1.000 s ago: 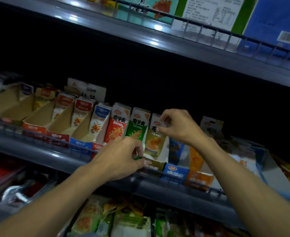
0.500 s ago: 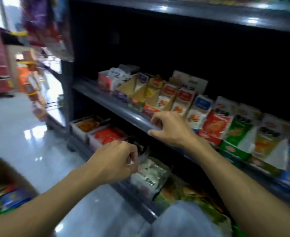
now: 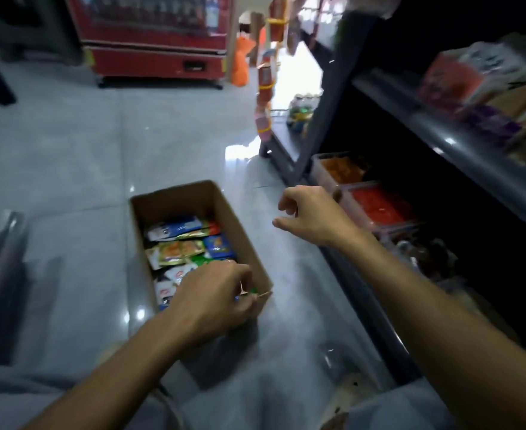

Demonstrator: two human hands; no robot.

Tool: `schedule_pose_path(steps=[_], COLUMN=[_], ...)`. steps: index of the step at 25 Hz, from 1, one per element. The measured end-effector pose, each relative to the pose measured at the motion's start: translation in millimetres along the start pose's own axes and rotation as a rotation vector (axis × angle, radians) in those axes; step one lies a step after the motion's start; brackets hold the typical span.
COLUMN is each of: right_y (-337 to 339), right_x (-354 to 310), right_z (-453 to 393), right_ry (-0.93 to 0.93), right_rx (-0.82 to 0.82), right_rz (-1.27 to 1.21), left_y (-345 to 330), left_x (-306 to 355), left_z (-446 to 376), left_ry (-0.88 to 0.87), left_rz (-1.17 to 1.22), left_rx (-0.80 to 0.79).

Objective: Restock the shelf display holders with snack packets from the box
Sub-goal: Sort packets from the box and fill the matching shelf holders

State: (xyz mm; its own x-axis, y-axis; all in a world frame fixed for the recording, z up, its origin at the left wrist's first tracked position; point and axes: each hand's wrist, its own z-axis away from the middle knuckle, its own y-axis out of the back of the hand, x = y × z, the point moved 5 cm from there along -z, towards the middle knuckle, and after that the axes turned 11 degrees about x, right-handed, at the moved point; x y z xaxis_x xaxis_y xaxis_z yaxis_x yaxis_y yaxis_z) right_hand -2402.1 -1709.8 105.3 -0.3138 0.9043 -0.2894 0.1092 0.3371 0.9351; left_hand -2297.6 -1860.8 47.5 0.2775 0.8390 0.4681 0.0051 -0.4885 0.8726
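My left hand (image 3: 215, 297) was down at the near right corner of the cardboard box (image 3: 174, 197), fingers curled around something small; a sliver of green and blue showed between my fingertips at the box rim, but the blur kept me from telling just what it was. My right hand (image 3: 309, 217) hung in the air to the right of the box and above the floor, holding nothing, its fingers loosely curled and the thumb pointing left.

The box stood open on the shiny grey tile floor (image 3: 69, 144), and inside it lay a loose heap of snack packets (image 3: 190, 243) in blue, green, orange and white. To my right ran the dark shelf (image 3: 460, 150), with blurred packs on its upper level and, lower down, clear tubs (image 3: 376, 206) of red and orange goods near my right wrist. Across the floor stood a red cooler (image 3: 153, 38), well apart from the box.
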Motion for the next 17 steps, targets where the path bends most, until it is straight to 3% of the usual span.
schedule_pose_path(steps=[6,10,14,17], right_y=[-139.5,-230.2,-304.1,-338.7], right_x=[-58.9,-55.8,-27.2,-13.4], right_z=[-37.5,-45.3,-42.9,-33.7], right_ry=[0.036,-0.032,-0.108,-0.129], right_rx=[-0.238,-0.421,-0.648,-0.725], right_rz=[-0.129,-0.176,-0.064,0.039], left_y=[-9.5,-39.1,-79.7,-92.9], left_x=[-128.3,-186.8,-212.8,-220.8], left_z=[24.4,35.7,35.3,34.9], left_ry=[0.453,0.735,0.851,0.851], left_rz=[-0.024,0.024,0.174,0.252], left_rx=[0.123,0.191,0.118,0.118])
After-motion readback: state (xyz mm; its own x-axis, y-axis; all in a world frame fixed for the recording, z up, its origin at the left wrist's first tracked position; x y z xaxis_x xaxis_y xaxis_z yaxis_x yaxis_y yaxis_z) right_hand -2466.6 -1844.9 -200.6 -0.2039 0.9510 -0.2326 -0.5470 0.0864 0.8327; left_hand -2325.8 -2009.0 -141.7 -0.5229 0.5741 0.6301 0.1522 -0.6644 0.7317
